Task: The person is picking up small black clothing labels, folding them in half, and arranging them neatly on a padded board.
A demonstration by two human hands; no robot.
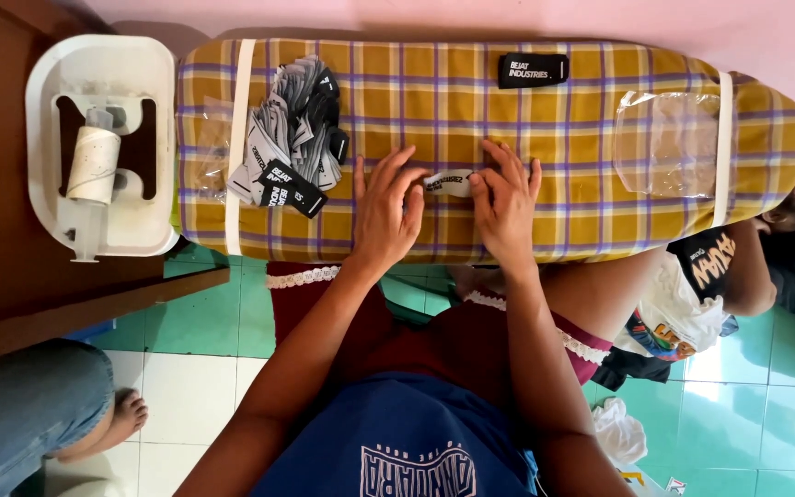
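Working over one ironing board (600, 198) in yellow-and-purple check, which serves as the tabletop across the lap, both hands are down at its middle on a single small fabric label (448, 183). Judged progress: early to midway. One white tray (48, 83) sits off the board's left end, holding one roll wrapped in pale paper (94, 164). One heap of black and grey labels (294, 129) lies at the left of the board, too tangled to count, so the bulk looks untouched. One clear plastic bag (664, 140) lies flat at the right end, apparently empty. One black label (532, 70) lies alone near the far edge, well apart from the heap; possibly the only finished piece. Left hand (386, 210): fingers spread, tips pressing the label's left end. Right hand (506, 207): fingers bent over its right end. Neither is closed around it; the label is pinned flat between them. Another person's bare foot (126, 414) shows at lower left.
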